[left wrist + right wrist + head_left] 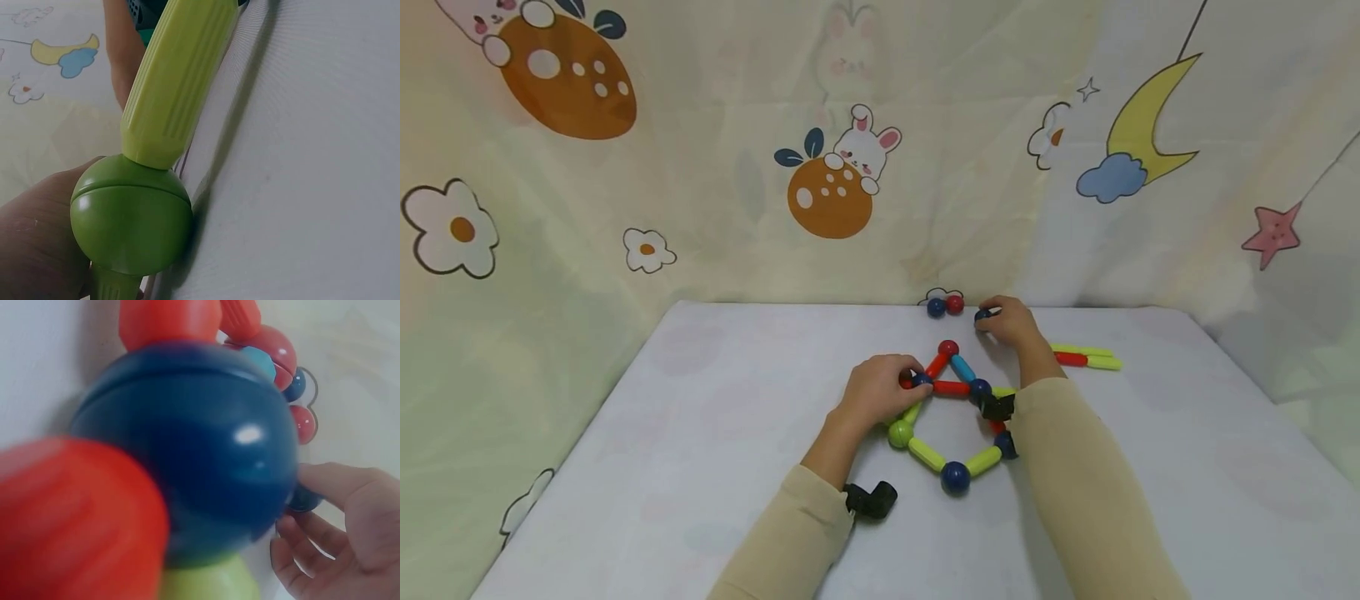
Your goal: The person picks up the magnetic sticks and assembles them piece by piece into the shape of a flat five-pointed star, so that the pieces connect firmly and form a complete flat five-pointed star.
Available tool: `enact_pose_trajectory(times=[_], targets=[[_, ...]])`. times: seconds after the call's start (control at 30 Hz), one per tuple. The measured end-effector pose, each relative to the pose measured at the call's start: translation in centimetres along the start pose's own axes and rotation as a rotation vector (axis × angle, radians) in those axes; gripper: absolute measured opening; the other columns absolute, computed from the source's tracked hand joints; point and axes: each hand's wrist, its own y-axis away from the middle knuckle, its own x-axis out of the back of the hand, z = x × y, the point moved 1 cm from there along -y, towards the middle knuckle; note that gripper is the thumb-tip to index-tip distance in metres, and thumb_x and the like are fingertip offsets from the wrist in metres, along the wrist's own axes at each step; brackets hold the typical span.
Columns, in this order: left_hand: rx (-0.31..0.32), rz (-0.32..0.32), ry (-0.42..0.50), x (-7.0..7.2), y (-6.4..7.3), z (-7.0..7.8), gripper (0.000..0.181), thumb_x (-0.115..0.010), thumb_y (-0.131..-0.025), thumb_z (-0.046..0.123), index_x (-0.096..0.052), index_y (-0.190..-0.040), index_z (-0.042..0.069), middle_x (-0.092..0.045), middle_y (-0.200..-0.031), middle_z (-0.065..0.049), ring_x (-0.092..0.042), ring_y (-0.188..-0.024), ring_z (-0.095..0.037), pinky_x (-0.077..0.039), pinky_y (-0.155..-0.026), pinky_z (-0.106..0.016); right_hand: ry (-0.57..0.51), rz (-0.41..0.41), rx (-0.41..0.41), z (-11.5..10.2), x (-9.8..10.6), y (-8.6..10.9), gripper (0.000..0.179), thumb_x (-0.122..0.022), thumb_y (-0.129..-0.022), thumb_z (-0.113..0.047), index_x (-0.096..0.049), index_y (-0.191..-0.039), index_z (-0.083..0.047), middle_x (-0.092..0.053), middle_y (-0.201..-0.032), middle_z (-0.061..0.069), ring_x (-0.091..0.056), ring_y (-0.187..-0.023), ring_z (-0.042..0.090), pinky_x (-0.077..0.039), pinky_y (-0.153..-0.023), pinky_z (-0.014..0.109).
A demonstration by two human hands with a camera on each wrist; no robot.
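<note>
Pinching a blue ball (pixel 982 315) in right hand (pixel 1011 322) near far edge of worktop (pixel 737 408), plus gripping the frame (pixel 951 389) by its joint ball (pixel 922 379) with left hand (pixel 878 388).

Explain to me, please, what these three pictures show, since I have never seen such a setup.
There is no machine: a person works with two bare hands. The wide picture comes from a camera on the head; the two close-ups come from cameras on the wrists. On the white table is a frame of joined rods and balls. The left hand grips it, while the right hand holds a separate dark blue ball. Near the far edge are another blue ball and a red ball; more rods lie to the right.
</note>
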Motion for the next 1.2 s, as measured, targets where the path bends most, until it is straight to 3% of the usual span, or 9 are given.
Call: enact_pose_trajectory(times=[0.23,0.4,0.67,0.97,1.2], targets=[[-0.008,-0.001,-0.003,0.1,-0.1,0.0,0.031,-0.073,-0.094,0.044,-0.076,-0.115,0.021,-0.072,-0.093,0.005,-0.06,-0.084,-0.013,-0.051,-0.074,-0.029,-0.211,0.018,-0.016,0.1,0.4,0.6,0.052,-0.06,-0.102,-0.022,-0.049,-0.15,-0.007,-0.05,-0.146,0.026,-0.057,-0.121,0.038,-0.053,-0.103,0.048],[-0.013,0.006,0.001,-0.1,-0.1,0.1,0.029,-0.072,-0.094,0.044,-0.077,-0.113,0.022,-0.072,-0.093,0.005,-0.061,-0.084,-0.012,-0.051,-0.073,-0.03,-0.292,0.033,0.03,-0.3,1.0,1.2,0.053,-0.061,-0.102,-0.023,-0.048,-0.151,-0.007,-0.054,-0.146,0.024,-0.059,-0.122,0.038,-0.053,-0.098,0.044],[-0.005,0.0,0.004,-0.1,0.1,0.0,0.029,-0.072,-0.094,0.043,-0.076,-0.113,0.022,-0.072,-0.093,0.005,-0.06,-0.085,-0.013,-0.05,-0.074,-0.03,-0.409,0.047,0.081,-1.5,2.2,3.0,0.053,-0.058,-0.106,-0.022,-0.044,-0.154,-0.007,-0.054,-0.146,0.024,-0.056,-0.132,0.043,-0.05,-0.109,0.051],[-0.001,-0.002,-0.002,0.5,0.2,-0.1,0.029,-0.072,-0.094,0.043,-0.076,-0.114,0.022,-0.072,-0.094,0.005,-0.061,-0.086,-0.014,-0.051,-0.076,-0.031,-0.424,0.041,0.081,-1.9,3.5,5.1,0.051,-0.06,-0.105,-0.026,-0.047,-0.152,-0.011,-0.055,-0.146,0.021,-0.057,-0.132,0.043,-0.05,-0.11,0.05],[-0.009,-0.002,0.007,0.3,0.4,0.2,0.03,-0.072,-0.095,0.043,-0.076,-0.115,0.021,-0.072,-0.094,0.004,-0.06,-0.085,-0.014,-0.05,-0.075,-0.031,-0.362,0.024,0.113,-0.9,4.0,7.5,0.053,-0.06,-0.105,-0.029,-0.047,-0.152,-0.011,-0.055,-0.145,0.021,-0.059,-0.129,0.04,-0.051,-0.108,0.05]])
